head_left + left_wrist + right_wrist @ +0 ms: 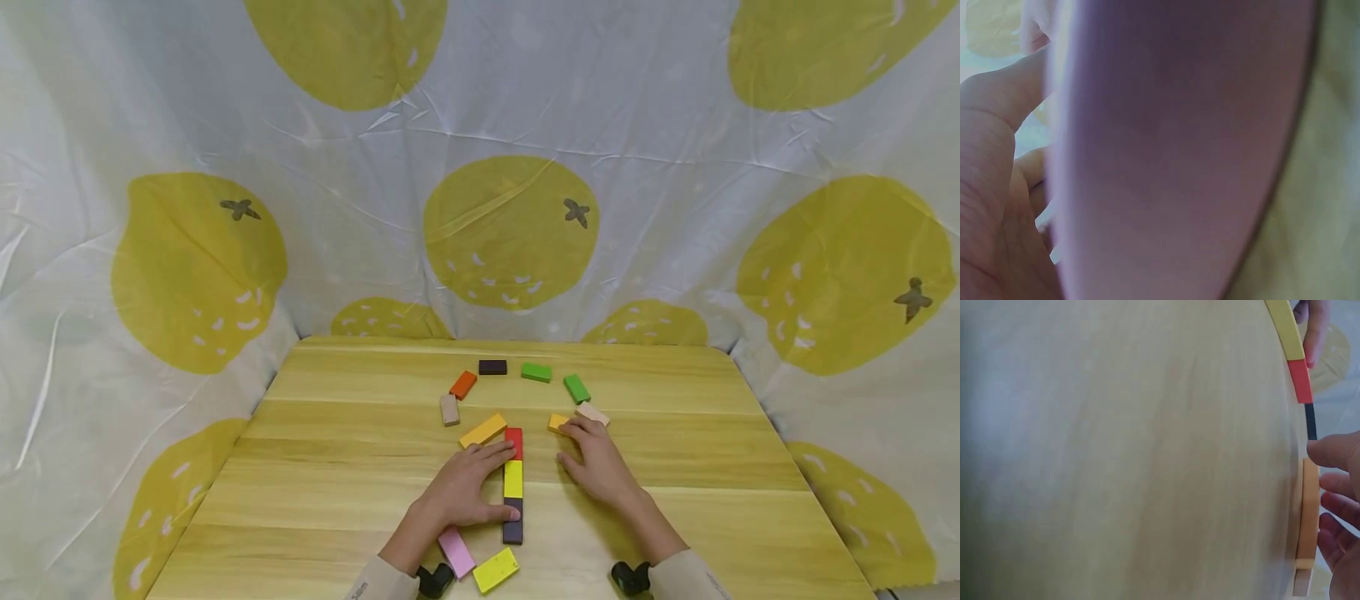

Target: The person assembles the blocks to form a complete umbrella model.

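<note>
In the head view my left hand (463, 487) lies over a straight column of blocks. Its fingers rest at a red block (514, 435) at the top, its thumb on a black block (513, 533) at the bottom; a yellow block (513, 479) sits between. My right hand (602, 468) touches an orange block (557, 423) with its fingertips, the thumb apart from it, and partly covers it. The right wrist view shows this orange block (1309, 512) beside the relaxed fingers. A pink block (456, 552) lies by my left wrist, looming blurred in the left wrist view.
Beyond the hands, an arc holds beige (449, 410), red-orange (463, 385), black (492, 367) and green blocks (536, 372), plus a beige block (593, 413) at right. Another orange block (483, 431) touches the column's top; a yellow one (496, 571) lies near the front. A lemon-print curtain surrounds the wooden table (720, 433).
</note>
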Tool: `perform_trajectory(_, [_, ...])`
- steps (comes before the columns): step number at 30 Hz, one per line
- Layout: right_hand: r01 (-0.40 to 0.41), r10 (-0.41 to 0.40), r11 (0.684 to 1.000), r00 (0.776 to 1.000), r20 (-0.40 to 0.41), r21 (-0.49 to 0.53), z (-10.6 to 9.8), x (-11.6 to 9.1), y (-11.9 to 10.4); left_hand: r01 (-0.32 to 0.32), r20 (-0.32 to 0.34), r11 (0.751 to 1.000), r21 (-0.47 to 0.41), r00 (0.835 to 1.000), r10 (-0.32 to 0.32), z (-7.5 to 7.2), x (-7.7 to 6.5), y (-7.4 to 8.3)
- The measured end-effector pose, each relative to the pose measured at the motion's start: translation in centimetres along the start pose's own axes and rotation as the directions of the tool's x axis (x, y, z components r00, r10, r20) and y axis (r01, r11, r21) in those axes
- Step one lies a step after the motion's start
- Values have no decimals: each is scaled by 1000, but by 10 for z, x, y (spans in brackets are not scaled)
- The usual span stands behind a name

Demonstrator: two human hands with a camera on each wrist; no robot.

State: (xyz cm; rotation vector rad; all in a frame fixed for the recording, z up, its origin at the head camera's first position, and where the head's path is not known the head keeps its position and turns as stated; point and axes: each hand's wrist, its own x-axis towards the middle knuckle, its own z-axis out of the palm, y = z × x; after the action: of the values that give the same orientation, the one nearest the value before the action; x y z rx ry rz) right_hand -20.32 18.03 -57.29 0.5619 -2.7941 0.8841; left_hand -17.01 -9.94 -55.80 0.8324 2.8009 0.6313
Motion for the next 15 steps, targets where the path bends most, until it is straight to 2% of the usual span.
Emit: perform_trajectory(15, [27,-27,1000,1000,6,-6,11,17,-1,3,6,1000,5,1000,-3,2,1,-2])
